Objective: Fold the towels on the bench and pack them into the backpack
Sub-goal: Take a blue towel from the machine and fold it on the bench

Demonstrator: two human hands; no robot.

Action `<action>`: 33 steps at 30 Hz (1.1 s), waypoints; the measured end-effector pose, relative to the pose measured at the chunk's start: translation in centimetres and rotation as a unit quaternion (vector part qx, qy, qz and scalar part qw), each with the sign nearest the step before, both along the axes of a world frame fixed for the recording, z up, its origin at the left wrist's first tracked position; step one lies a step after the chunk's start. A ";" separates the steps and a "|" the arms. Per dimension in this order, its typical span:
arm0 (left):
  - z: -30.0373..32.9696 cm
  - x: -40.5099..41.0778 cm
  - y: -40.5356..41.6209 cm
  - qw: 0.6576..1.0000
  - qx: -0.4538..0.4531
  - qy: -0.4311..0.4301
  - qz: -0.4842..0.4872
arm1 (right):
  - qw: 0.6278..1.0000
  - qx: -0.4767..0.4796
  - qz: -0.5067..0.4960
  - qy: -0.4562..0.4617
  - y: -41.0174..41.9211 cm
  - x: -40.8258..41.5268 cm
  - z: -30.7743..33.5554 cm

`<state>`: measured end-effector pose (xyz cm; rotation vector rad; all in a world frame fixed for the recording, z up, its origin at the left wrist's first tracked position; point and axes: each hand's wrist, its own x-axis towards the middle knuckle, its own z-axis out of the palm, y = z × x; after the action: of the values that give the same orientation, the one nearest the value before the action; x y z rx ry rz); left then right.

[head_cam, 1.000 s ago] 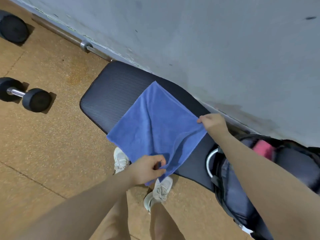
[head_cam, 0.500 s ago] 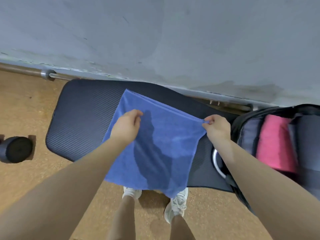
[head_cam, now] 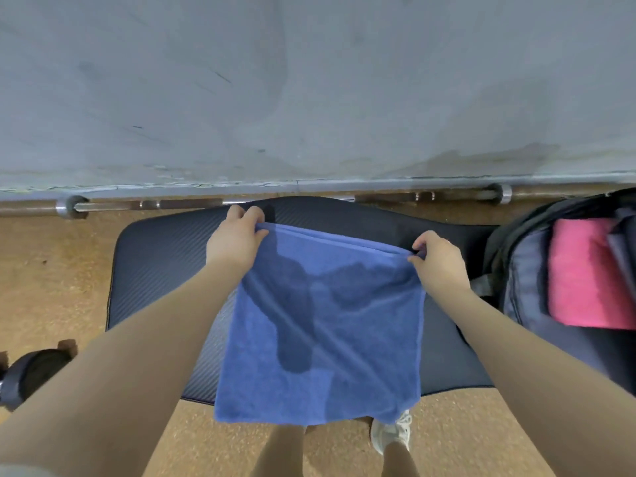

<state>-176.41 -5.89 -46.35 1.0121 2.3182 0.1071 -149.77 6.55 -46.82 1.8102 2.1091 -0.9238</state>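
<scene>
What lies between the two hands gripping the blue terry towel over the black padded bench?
In the head view, only the blue terry towel's doubled top edge spans from left hand to right hand, above the black padded bench.

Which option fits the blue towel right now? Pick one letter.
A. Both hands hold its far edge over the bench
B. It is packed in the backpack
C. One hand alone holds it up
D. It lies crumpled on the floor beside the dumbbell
A: the left hand and right hand each grip a far corner of the blue towel, which is spread over the bench.
</scene>
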 end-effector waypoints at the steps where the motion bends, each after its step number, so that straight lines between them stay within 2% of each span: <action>1: -0.1 -0.3 0.1 1.000 -0.001 -0.008 -0.015 | 1.000 -0.017 -0.004 -0.006 0.2 -0.1 0.2; 4: 0.4 -1.8 0.2 0.999 0.018 -0.042 -0.007 | 0.999 -0.032 0.026 -0.014 1.2 -0.2 1.4; 7: 1.7 -3.9 0.2 0.996 0.050 -0.067 0.021 | 0.999 -0.009 0.050 0.010 2.7 -1.2 3.0; 12: 1.5 -6.5 1.7 0.993 0.111 -0.027 0.031 | 0.997 0.073 0.003 0.028 4.8 -5.3 2.9; 16: 0.0 -3.8 0.0 0.996 0.088 0.030 -0.017 | 0.996 0.064 0.047 -0.051 1.6 -5.6 1.6; 20: -0.3 1.6 -5.9 0.993 0.111 0.024 -0.042 | 0.998 0.046 0.019 -0.022 -4.0 -1.5 2.0; 23: 0.1 5.0 -10.0 0.995 0.080 0.019 0.062 | 0.999 0.003 -0.039 -0.023 -7.6 2.1 2.3; 27: 0.8 8.2 -14.5 0.971 0.046 -0.001 0.233 | 0.992 -0.055 -0.103 -0.035 -11.2 4.8 2.1; 29: 1.0 9.5 -16.3 0.967 0.015 -0.009 0.254 | 0.987 -0.078 -0.141 -0.019 -13.2 5.7 1.8; 33: 1.1 10.6 -17.8 0.972 0.003 -0.027 0.232 | 0.979 -0.062 -0.191 0.026 -15.4 6.2 1.8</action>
<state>-165.80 -23.67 -45.29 0.4441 2.4604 0.3231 -143.54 -8.89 -45.03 2.1863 1.7127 -1.1712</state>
